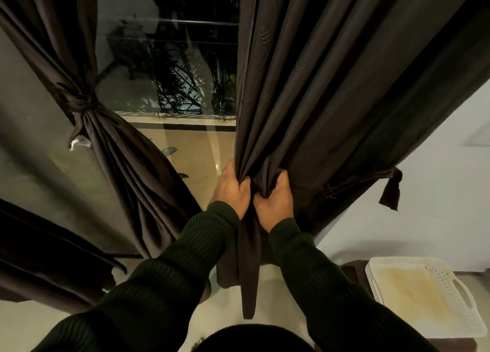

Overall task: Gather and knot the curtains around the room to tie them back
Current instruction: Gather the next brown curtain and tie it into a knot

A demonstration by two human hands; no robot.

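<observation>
At window: two hands — left hand [232,186], right hand [274,199] — grip one curtain [318,99].

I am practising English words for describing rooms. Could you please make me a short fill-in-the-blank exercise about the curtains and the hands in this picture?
1. The left curtain is already tied in a ____.
2. Both hands, the left hand and the right hand, grip the ____ curtain.
3. The white basket stands at the lower ____ of the view.
4. The sleeves are dark ____.

Missing words: knot; right; right; green
</observation>
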